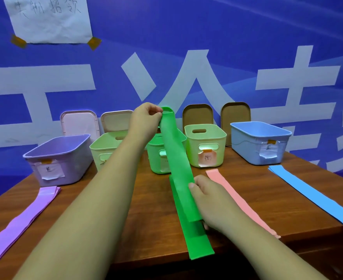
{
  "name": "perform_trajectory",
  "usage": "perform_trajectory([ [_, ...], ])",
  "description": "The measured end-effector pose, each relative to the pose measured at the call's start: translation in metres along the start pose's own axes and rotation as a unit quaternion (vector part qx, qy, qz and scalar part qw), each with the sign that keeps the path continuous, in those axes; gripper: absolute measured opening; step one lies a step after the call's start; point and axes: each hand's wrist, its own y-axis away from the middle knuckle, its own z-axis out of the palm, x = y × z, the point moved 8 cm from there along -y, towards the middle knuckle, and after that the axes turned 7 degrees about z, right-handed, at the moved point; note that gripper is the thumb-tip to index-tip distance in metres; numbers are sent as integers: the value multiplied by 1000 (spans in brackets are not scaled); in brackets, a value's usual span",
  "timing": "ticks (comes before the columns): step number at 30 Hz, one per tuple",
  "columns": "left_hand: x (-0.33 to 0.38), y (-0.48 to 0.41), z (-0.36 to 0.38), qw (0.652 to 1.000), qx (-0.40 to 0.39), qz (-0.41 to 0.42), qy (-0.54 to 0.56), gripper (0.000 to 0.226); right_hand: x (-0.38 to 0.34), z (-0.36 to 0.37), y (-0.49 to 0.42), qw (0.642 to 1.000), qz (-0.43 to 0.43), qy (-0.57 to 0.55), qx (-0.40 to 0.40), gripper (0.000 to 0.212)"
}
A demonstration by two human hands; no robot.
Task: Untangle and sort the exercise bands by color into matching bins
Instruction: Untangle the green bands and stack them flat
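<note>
A long green band runs from the table's front edge up into the air over the bright green bin. My left hand pinches its raised far end. My right hand grips the band's right edge lower down, where the band lies folded on the table. A purple band lies flat at the left in front of the purple bin. A pink band lies in front of a pale green bin with a pink label. A blue band lies at the right before the blue bin.
Another pale green bin stands between the purple and bright green ones. Several lids lean on the blue wall behind the bins. The wooden table ends at a front edge close to me; the blue band hangs over its right corner.
</note>
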Motion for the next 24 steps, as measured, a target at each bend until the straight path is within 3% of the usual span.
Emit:
perform_trajectory([
  [6, -62, 24, 36, 993, -18, -20, -116, 18, 9, 6, 19, 997, 43, 58, -29, 18],
  [16, -141, 71, 83, 972, -89, -67, -206, 16, 22, 20, 21, 979, 87, 180, -41, 24],
  [24, -174, 80, 89, 961, -107, -118, -227, 19, 32, 25, 17, 971, 96, 215, -38, 30],
])
